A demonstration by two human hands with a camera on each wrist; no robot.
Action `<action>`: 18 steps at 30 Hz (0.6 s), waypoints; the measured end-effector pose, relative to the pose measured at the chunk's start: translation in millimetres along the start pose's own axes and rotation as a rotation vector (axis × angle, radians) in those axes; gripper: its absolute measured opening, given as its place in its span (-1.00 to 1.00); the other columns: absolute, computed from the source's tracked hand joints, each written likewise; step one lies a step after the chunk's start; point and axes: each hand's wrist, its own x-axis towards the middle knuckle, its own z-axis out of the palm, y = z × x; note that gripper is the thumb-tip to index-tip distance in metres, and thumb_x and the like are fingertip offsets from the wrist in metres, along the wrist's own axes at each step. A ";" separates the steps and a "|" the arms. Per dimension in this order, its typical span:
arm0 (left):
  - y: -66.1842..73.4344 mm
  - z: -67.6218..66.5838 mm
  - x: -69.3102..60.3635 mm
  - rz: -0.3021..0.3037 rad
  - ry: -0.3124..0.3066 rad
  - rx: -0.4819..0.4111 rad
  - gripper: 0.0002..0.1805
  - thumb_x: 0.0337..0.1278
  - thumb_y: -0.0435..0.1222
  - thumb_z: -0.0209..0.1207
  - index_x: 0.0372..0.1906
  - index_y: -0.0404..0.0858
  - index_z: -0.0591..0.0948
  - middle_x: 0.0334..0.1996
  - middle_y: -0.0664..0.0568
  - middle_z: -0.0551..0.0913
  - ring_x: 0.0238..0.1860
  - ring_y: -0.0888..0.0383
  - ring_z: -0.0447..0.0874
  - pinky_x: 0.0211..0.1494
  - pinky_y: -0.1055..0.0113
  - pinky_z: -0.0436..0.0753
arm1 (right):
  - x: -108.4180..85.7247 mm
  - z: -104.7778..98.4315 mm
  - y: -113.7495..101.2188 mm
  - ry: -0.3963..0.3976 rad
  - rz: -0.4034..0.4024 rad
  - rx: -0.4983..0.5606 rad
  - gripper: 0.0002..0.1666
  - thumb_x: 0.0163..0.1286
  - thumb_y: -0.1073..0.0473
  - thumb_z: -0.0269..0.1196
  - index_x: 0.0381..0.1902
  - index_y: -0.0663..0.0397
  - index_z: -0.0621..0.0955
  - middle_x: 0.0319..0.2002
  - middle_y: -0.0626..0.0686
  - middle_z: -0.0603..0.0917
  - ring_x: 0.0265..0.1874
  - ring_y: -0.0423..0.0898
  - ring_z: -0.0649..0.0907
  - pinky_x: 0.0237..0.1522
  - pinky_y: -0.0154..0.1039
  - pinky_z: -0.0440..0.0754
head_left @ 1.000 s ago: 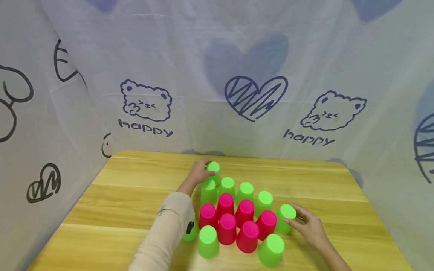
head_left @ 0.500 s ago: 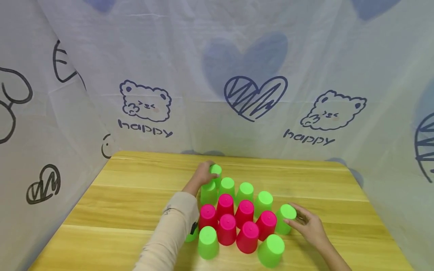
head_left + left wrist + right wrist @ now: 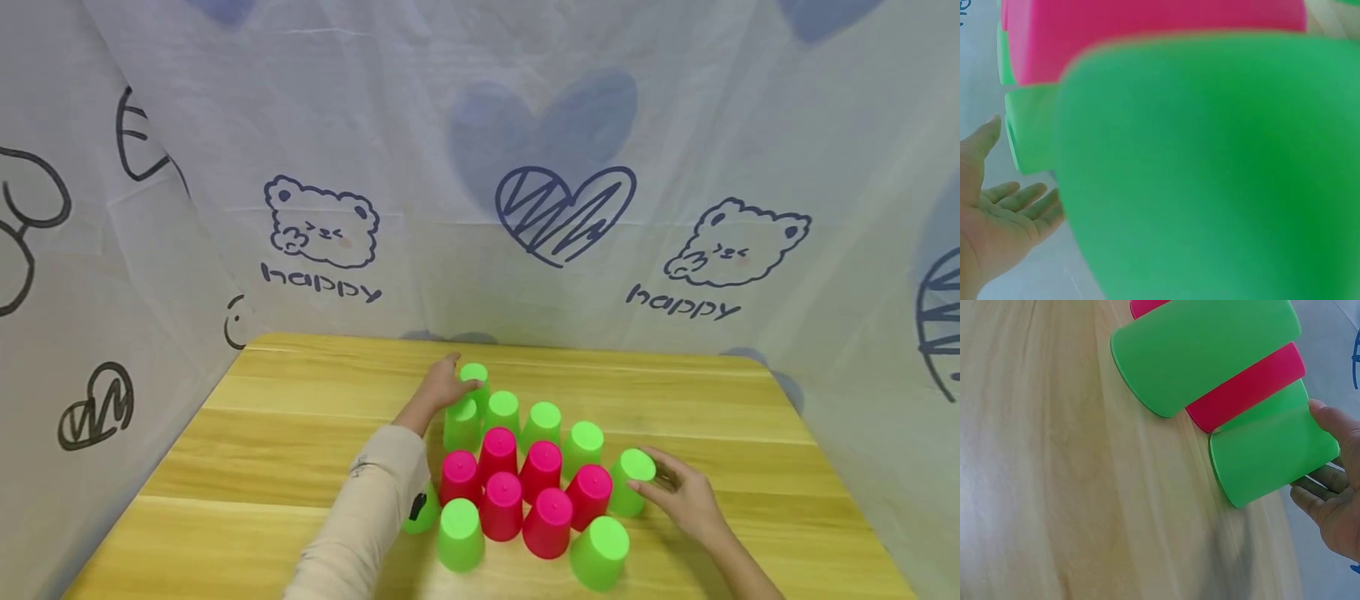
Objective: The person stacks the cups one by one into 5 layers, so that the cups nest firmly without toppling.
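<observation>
Bordering the red cups (image 3: 501,507) at lower centre with green cups (image 3: 542,425) looks mostly done save a gap at bottom, the left hand (image 3: 435,387) with fingers spread beside the topmost green cup (image 3: 475,374), the right hand (image 3: 688,500) with fingers curled round the rightmost green cup (image 3: 632,466).

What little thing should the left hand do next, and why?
Maybe the left hand should gently slide back from the farthest green cup: its fingers look spread, not curled round it, and the cup doesn't look tipped, close behind the other green cups.
</observation>
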 end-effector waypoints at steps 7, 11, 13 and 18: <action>4.2 -18.6 -23.4 0.093 0.046 -0.008 -0.30 0.12 -0.19 0.19 0.26 -0.53 0.27 0.23 -0.40 0.35 0.25 -0.29 0.33 0.29 -0.06 0.39 | 5.9 -12.4 -7.7 -0.019 0.030 -0.036 -0.37 0.15 0.17 0.34 0.16 0.30 0.45 0.10 0.31 0.55 -0.15 -0.67 0.40 0.03 -0.27 0.60; -5.4 -21.9 -25.5 0.133 0.055 -0.061 -0.32 0.09 -0.19 0.20 0.24 -0.50 0.31 0.20 -0.40 0.38 0.21 -0.30 0.37 0.23 -0.07 0.44 | 9.8 -19.6 -11.9 -0.017 0.000 -0.054 -0.39 0.16 0.17 0.33 0.15 0.29 0.46 0.09 0.30 0.56 -0.15 -0.70 0.38 0.01 -0.38 0.60; -8.5 -23.0 -27.9 0.135 0.047 -0.091 -0.33 0.09 -0.19 0.21 0.24 -0.48 0.32 0.21 -0.39 0.39 0.21 -0.31 0.36 0.24 -0.07 0.44 | 11.4 -22.2 -14.3 -0.011 -0.012 -0.061 -0.40 0.16 0.17 0.33 0.14 0.29 0.47 0.07 0.30 0.57 -0.16 -0.71 0.38 0.01 -0.30 0.61; -12.0 -24.4 -36.2 0.137 0.027 -0.139 -0.34 0.07 -0.21 0.23 0.24 -0.45 0.33 0.21 -0.36 0.40 0.19 -0.33 0.38 0.22 -0.06 0.46 | 15.0 -26.6 -21.2 -0.005 -0.003 -0.083 -0.40 0.17 0.15 0.33 0.14 0.29 0.47 0.07 0.31 0.57 -0.15 -0.61 0.48 0.00 -0.20 0.62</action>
